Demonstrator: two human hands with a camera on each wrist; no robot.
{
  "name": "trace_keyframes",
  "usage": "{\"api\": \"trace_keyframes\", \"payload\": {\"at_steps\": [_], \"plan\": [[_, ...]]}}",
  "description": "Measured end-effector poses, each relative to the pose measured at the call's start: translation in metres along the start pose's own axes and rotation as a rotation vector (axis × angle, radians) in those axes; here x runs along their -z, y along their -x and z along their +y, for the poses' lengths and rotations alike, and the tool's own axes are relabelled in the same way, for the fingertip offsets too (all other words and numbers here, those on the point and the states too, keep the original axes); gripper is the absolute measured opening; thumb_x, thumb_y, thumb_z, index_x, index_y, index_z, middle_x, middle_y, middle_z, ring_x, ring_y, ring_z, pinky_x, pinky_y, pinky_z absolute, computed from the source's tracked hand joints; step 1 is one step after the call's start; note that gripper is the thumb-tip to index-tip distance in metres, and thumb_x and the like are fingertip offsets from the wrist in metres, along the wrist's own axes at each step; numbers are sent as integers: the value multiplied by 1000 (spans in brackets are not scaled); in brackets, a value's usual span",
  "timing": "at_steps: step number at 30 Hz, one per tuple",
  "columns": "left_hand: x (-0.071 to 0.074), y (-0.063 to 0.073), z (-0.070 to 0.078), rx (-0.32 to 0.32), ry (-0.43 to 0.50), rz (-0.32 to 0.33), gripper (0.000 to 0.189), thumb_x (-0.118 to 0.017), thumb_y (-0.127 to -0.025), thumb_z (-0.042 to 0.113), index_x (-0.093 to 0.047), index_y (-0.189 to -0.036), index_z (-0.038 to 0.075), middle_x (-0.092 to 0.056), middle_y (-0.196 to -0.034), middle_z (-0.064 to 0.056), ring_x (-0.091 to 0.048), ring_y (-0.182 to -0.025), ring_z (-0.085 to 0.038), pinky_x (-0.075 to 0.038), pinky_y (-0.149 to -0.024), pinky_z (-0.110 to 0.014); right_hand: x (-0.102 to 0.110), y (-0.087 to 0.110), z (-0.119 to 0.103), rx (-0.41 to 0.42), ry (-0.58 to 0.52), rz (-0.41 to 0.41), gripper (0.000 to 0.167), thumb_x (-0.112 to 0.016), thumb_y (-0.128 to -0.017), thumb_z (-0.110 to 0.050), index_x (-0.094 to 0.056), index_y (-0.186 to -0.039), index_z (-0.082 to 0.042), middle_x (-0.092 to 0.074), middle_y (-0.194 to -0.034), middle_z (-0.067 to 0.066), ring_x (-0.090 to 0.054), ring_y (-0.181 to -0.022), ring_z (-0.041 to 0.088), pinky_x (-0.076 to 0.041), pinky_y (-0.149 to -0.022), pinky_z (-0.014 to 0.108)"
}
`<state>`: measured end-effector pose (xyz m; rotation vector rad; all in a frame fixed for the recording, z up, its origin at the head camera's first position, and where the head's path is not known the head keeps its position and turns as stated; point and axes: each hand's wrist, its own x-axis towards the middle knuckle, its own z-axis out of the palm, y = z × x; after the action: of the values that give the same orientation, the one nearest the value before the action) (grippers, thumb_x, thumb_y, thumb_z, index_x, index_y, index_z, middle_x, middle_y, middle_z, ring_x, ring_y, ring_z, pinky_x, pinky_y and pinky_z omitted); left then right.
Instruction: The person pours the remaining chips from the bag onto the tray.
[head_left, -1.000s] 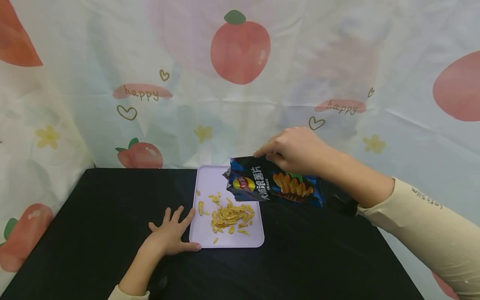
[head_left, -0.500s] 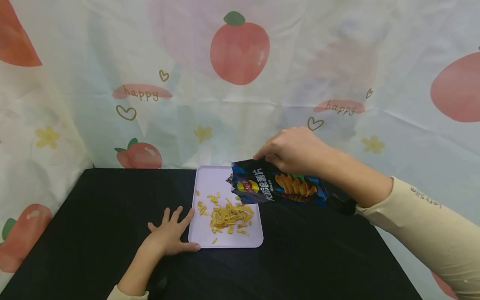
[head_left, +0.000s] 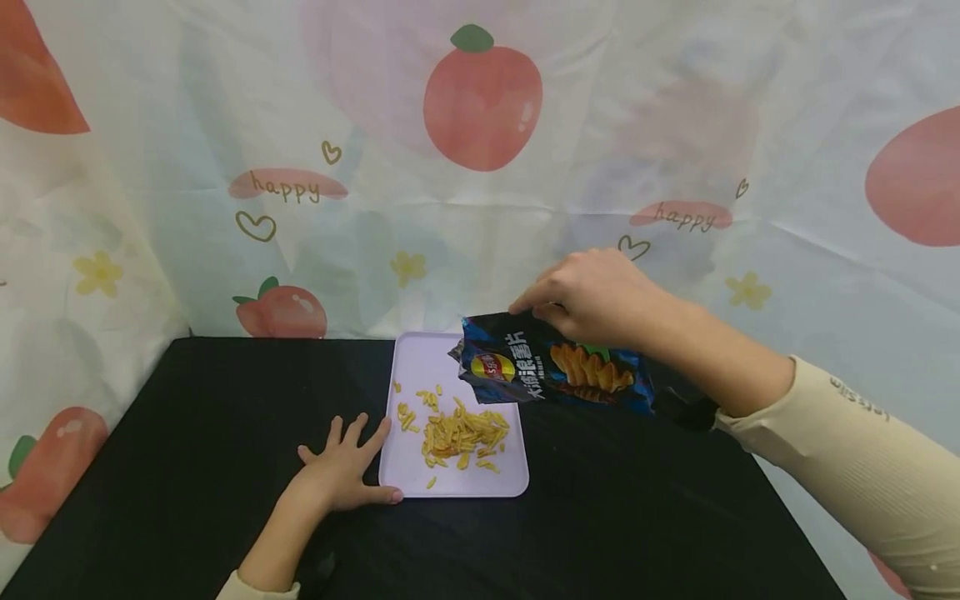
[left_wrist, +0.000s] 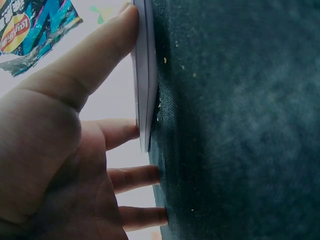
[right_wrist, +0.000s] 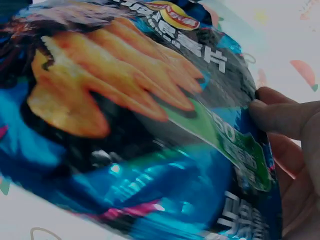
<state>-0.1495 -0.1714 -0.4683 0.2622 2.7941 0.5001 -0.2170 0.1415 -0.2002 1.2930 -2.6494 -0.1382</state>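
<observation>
My right hand (head_left: 592,300) pinches the upper edge of a dark blue chip bag (head_left: 555,367), which lies sideways in the air with its torn mouth to the left. That mouth overlaps the right side of a pale purple tray (head_left: 416,358) in the head view. On the tray lies a heap of yellow chips (head_left: 461,433), with a few pieces scattered to the left. My left hand (head_left: 333,475) is spread at the tray's left side, thumb on the near corner and index finger at the edge. In the right wrist view the thumb (right_wrist: 280,117) presses the bag's side.
A black cloth (head_left: 637,508) covers the table under the tray. Behind it hangs a pale curtain (head_left: 360,108) printed with fruit and the word happy. Small crumbs (left_wrist: 165,60) dot the cloth beside the tray in the left wrist view.
The chip bag dips slightly and shifts right, then rises a little again in my right hand. A few more chips lie at the left of the heap. My left hand stays put.
</observation>
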Motion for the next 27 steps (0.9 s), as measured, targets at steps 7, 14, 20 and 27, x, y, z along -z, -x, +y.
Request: {"api": "trace_keyframes", "payload": {"at_steps": [7, 14, 20, 27], "plan": [[3, 2, 3, 4, 3, -4, 110, -75, -73, 69, -29, -159, 18, -23, -160, -24, -12, -145, -59, -13, -91, -90, -2, -2, -1, 21, 33, -7, 30, -65, -94, -11, -77, -114, -30, -77, -105, 0, -33, -45, 11, -20, -43, 26], [2, 2, 3, 2, -5, -9, 110, -74, -73, 70, -28, -159, 18, -23, -161, -24, -12, -145, -59, -13, -91, -90, -3, 0, 0, 34, 28, 32, 30, -64, -94, -10, -78, -113, -30, -77, -103, -1, -29, -44, 11, -18, -44, 26], [0, 1, 3, 0, -6, -7, 110, -74, -73, 71, -28, -159, 19, -23, -161, -24, -12, -145, -59, -13, -90, -90, -5, 8, 3, 30, 5, 53, 28, -66, -93, -11, -78, -111, -28, -77, -104, 0, -35, -46, 8, -22, -44, 26], [-1, 0, 2, 4, -10, -6, 110, -73, -73, 71, -29, -159, 19, -23, -161, -23, -12, -145, -58, -13, -91, -90, -19, 29, 20, 9, -128, 235, 29, -70, -91, -6, -78, -113, -23, -77, -100, -1, -44, -51, 8, -32, -48, 28]]}}
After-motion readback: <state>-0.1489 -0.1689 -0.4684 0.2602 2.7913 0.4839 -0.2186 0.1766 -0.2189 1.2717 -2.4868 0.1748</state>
